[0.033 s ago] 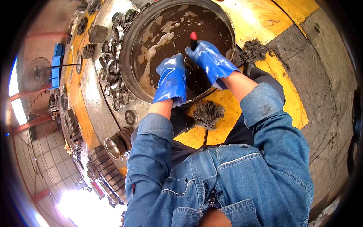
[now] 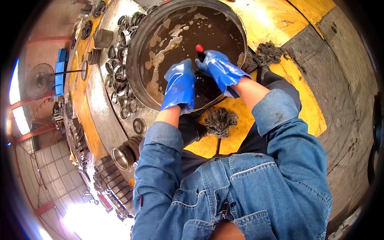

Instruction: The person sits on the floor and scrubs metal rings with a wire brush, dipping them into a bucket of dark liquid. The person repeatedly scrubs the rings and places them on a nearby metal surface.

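A large round metal tub (image 2: 133, 56) stands in front of me, holding murky brown liquid (image 2: 208, 30) with patches of foam. Both my hands wear blue rubber gloves and are over the tub's near side. My right hand (image 2: 222, 69) is wrapped round a black handle (image 2: 200, 53) with a red end; the working end of this tool is hidden. Just left of it, my left hand (image 2: 178, 82) is closed, fingers curled toward the liquid. Whatever it grips is hidden by the glove and the dark liquid.
Many shiny metal rings (image 2: 120, 73) lie heaped left of the tub, with one loose ring (image 2: 139, 126) nearer me. Ringed metal parts (image 2: 121, 157) sit by my left leg. Dark clumps of shavings (image 2: 221, 121) lie on the yellow floor plate (image 2: 308, 98). A fan (image 2: 41, 81) stands far left.
My right hand and the red-ended handle have shifted slightly left and toward me, closer to my left hand. My left hand has barely moved.
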Demonstrator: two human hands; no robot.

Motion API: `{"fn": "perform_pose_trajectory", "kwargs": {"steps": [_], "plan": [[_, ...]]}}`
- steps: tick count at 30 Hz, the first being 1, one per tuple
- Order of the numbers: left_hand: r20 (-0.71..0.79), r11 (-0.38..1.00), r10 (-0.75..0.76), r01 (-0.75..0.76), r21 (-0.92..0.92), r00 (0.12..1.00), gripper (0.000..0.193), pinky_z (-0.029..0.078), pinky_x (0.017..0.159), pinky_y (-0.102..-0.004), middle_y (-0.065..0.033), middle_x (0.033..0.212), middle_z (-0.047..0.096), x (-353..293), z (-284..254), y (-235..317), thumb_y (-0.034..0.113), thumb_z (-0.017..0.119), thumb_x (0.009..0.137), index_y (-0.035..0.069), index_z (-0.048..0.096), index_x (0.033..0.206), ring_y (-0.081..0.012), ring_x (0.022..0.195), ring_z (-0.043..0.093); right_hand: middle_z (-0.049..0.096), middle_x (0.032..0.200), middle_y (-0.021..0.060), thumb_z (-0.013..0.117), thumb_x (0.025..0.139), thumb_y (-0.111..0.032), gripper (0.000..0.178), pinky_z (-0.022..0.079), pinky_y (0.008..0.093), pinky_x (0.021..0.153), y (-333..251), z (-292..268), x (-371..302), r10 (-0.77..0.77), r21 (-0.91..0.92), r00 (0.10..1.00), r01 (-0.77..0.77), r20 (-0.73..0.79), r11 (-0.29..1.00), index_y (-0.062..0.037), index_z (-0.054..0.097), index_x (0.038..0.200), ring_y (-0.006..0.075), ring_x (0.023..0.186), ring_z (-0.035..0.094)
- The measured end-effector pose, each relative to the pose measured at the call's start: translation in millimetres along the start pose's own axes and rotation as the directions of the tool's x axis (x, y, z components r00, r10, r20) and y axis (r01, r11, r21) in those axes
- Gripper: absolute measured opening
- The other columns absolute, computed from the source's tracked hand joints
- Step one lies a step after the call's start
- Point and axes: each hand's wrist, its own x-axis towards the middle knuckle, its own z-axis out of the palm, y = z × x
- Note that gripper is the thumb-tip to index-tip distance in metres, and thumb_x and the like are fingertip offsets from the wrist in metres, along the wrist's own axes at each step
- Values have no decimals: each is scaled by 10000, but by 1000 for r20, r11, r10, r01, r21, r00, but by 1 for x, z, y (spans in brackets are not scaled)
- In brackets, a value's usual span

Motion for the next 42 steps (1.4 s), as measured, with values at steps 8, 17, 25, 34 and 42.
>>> {"fn": "perform_pose_trajectory", "kwargs": {"steps": [8,17,25,34,42], "plan": [[-284,853,-86,-77,-517,955,571,564,973,-431,-199,1175,755,-56,62,-91,311,805,818,95,672,1329,-334,1100,730,758,853,153,689,920,-578,488,587,456,794,-40,-62,-20,-33,117,991,49,-130,992,-113,784,1036,346,811,743],[-224,811,-144,-14,-584,964,541,559,956,-464,-233,1168,747,-71,76,-94,327,814,855,55,679,1303,-415,1126,701,770,883,138,706,942,-490,399,594,395,767,-54,-13,-32,-558,58,827,562,-74,825,-103,782,1001,267,829,750],[-221,775,-145,-28,-632,964,610,562,981,-442,-235,1188,747,-68,82,-98,337,833,835,32,666,1335,-392,1126,714,747,824,148,634,959,-604,525,588,447,736,-46,-43,-12,-371,-60,925,367,-84,928,-99,771,1007,297,768,729],[-235,839,-158,5,-545,959,617,557,983,-438,-227,1187,746,-74,75,-96,333,854,817,43,665,1329,-386,1133,711,754,812,131,714,901,-465,372,599,428,734,-83,-22,-9,-431,10,900,432,62,902,-99,746,845,283,745,736],[-219,793,-160,-7,-609,963,539,553,983,-437,-222,1182,748,-76,66,-87,325,808,857,39,677,1295,-385,1126,712,772,957,185,690,914,-478,417,587,453,843,7,-15,22,-64,-150,998,60,-27,987,-89,784,1027,378,927,745]]}}
